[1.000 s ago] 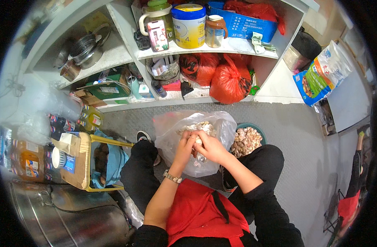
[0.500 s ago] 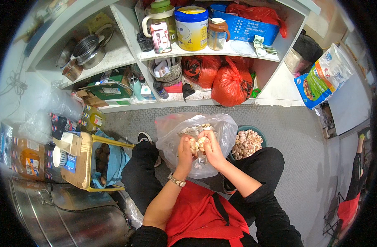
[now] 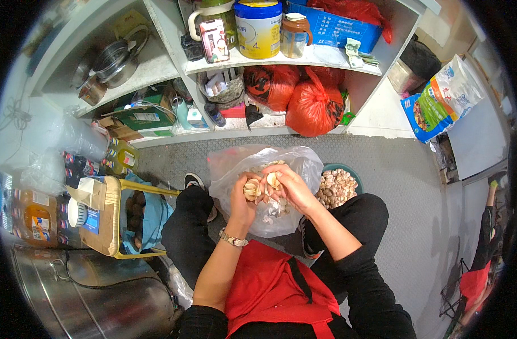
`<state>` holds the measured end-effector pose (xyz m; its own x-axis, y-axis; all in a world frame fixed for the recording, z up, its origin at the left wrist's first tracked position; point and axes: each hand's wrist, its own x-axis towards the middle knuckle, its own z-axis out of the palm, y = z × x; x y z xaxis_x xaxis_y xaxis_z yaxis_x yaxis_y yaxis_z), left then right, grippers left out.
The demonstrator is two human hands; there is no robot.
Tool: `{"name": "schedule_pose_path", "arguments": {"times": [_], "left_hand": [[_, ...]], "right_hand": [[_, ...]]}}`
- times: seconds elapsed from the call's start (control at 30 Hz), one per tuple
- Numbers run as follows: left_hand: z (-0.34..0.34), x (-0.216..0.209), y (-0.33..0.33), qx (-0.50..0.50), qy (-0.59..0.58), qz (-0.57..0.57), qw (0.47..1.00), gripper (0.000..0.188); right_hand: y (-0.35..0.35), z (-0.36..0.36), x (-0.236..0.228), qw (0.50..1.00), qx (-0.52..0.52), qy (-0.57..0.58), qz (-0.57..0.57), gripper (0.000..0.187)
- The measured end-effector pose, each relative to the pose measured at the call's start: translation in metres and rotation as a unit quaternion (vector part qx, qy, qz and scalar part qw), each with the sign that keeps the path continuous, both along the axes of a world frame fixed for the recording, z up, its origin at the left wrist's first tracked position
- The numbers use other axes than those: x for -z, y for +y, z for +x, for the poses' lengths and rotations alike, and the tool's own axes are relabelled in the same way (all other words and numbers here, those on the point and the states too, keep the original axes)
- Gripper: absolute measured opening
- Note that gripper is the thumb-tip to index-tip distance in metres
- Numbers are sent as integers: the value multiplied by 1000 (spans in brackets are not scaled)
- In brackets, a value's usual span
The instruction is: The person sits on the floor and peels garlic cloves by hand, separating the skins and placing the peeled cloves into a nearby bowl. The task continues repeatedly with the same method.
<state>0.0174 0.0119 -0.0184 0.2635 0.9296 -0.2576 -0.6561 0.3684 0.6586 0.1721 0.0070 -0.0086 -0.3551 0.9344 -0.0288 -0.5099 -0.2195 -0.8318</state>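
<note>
The left hand's (image 3: 242, 207) fingers curl up round a garlic chunk (image 3: 252, 190), cupping it from outside and below, cut of cloves facing up; that hold seems meant to keep it from rolling. Just beside it, the right hand (image 3: 295, 189) pinches a smaller garlic piece (image 3: 273, 181) between thumb and fingers, the two pieces apart. Both are over an open clear plastic bag (image 3: 229, 163) lying between the person's legs, where papery skins (image 3: 274, 210) have gathered; I'd judge it sits there to catch scraps. Near the right knee (image 3: 365, 216), a green tub (image 3: 358, 179) of loose cloves (image 3: 336, 189) stands on the grey floor (image 3: 408, 189), probably so close for an easy reach.
</note>
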Motion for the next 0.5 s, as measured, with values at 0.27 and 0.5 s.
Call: {"name": "schedule_pose_path", "arguments": {"times": [0.27,0.5], "left_hand": [[-3,7,1,3,45,-38,998,28],[-3,10,1,-6,72,-91,993,26]], "right_hand": [[1,-2,4,998,49,-36,-27,28],[4,10,16,989,58,-60,-119,25]]}}
